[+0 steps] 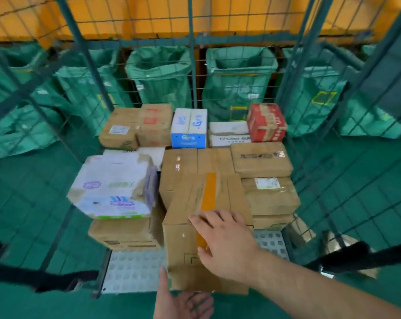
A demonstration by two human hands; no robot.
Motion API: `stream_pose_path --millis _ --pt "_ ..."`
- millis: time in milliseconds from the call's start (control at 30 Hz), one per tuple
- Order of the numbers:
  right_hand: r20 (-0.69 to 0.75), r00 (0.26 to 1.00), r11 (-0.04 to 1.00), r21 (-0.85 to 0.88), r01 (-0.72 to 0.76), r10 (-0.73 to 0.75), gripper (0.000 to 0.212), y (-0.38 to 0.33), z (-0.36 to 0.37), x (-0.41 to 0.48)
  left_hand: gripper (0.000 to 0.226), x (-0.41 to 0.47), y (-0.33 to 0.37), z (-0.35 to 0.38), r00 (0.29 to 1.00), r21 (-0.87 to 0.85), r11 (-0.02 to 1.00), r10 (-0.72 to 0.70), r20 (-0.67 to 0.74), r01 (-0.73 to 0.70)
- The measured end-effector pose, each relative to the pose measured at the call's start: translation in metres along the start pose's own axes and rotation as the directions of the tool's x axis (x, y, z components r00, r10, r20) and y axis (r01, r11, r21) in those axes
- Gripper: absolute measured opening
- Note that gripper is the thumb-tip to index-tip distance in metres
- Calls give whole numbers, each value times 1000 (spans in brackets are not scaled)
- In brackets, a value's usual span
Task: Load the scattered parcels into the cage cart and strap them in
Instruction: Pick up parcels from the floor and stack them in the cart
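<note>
Sliding taped box (183, 245) into the cage cart (132, 268), parcels (116, 187) stacked behind and left of it: right hand (222, 245) spread flat on its top to steady, left hand (183, 302) open-palmed beneath it, likely taking weight; straps (45, 277) either side of it look undone.

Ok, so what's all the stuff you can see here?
cage cart: one, green, round the boxes
taped box: one, brown, front
white boxes: at least two, white, left and back
blue box: one, blue-white, back
red box: one, red, back right
plain boxes: many, brown, stacked inside
sacks: several, green, behind cart
straps: two, black, front sides
left hand: one, below taped box
right hand: one, on taped box
</note>
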State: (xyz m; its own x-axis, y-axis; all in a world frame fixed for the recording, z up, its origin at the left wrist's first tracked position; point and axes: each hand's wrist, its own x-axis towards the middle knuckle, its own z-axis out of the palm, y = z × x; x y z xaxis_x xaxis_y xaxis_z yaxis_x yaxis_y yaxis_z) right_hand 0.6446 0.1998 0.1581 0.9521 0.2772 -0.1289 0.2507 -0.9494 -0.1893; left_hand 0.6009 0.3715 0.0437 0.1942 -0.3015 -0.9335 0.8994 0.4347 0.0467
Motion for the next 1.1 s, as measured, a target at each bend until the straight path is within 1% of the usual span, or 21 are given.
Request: stream_pose_path --millis 67,133,233,333,433,533,567,600,667,733,767,833,900,933,967,1000,1033,1067,1100 --pt "6 999 999 9 -37 37 66 5 -9 11 128 6 27 17 1000 66 998 -6 7 5" --pt "-10 996 996 14 -88 89 66 15 -18 29 117 14 60 40 1000 125 992 3 -17 -1" --pt "-15 986 986 32 -166 166 68 39 -28 51 99 28 93 79 998 130 991 23 -65 -15" --pt "-14 977 976 49 -213 214 69 74 -28 74 98 47 116 119 997 132 991 20 -71 -10" --pt "-66 968 970 33 -242 244 70 125 -21 114 94 76 142 171 995 130 991 50 -86 -38" --pt "-139 964 974 55 -220 226 71 187 -13 164 89 119 175 232 992 67 993 104 -69 -100" --pt "-181 963 979 58 -194 201 71 207 -12 183 87 132 187 255 988 63 989 140 -67 -136" --pt "-193 961 979 86 -185 199 72 233 -7 205 84 155 202 280 983 44 984 177 -53 -175" --pt "-268 948 985 80 -156 172 73 276 -5 243 68 185 233 327 969 15 969 246 -22 -246" --pt "-347 927 990 50 -130 139 76 323 -3 284 51 216 268 377 944 -52 943 331 13 -330" --pt "-388 913 992 30 -121 124 77 346 -3 303 46 232 284 402 927 -71 927 372 51 -368" --pt "-475 873 992 -2 -127 111 78 387 -5 337 48 257 307 451 865 -135 878 476 156 -459" --pt "-534 836 989 4 -147 126 72 424 -1 367 47 284 324 494 769 -196 806 592 242 -559" --pt "-549 824 988 23 -151 139 68 442 6 379 47 295 331 514 741 -225 792 610 279 -567" --pt "-550 823 988 33 -148 142 66 458 15 388 46 303 338 531 729 -214 782 623 284 -585" --pt "-531 836 989 32 -142 137 68 473 26 394 44 311 344 543 745 -163 783 622 242 -601" --pt "-499 858 991 19 -133 125 72 483 39 398 43 318 353 546 774 -111 792 611 169 -601" --pt "-482 870 993 1 -122 108 75 493 52 399 46 323 362 545 796 -64 803 596 110 -592" --pt "-477 875 994 -21 -108 85 78 500 63 399 50 330 368 538 808 -20 811 584 79 -584"
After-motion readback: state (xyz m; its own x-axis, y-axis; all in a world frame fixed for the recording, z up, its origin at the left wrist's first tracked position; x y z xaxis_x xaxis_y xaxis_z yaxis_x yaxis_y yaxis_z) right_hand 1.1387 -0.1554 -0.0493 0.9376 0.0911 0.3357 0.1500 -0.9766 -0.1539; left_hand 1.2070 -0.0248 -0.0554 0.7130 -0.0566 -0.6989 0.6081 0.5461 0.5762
